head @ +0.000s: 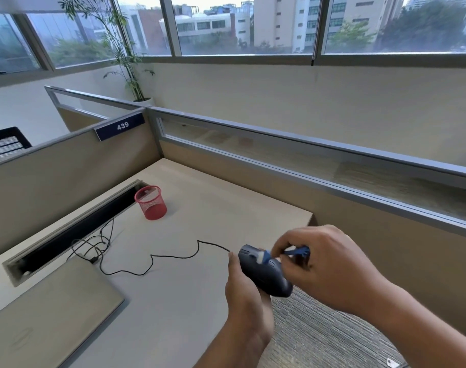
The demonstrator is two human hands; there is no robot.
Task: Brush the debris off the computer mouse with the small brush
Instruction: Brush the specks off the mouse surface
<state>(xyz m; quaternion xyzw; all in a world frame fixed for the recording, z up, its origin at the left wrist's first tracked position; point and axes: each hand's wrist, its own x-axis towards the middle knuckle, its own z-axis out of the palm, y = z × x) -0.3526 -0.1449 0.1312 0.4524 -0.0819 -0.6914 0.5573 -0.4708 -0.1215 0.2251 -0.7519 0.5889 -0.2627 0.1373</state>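
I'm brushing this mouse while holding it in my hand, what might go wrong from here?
Debris may land on the carpet: the left hand holds the mouse at the desk edge, far from the red mesh bin. The mouse's cable trails in loops across the desk, so turning the mouse might tug or snag it. The right hand pinches the small brush by its thin handle; hard strokes could make it slip.

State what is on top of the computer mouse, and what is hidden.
The small brush touches the computer mouse near its front, pinched by the right hand. Debris is too small to tell. The left hand, gripping it, hides its underside.
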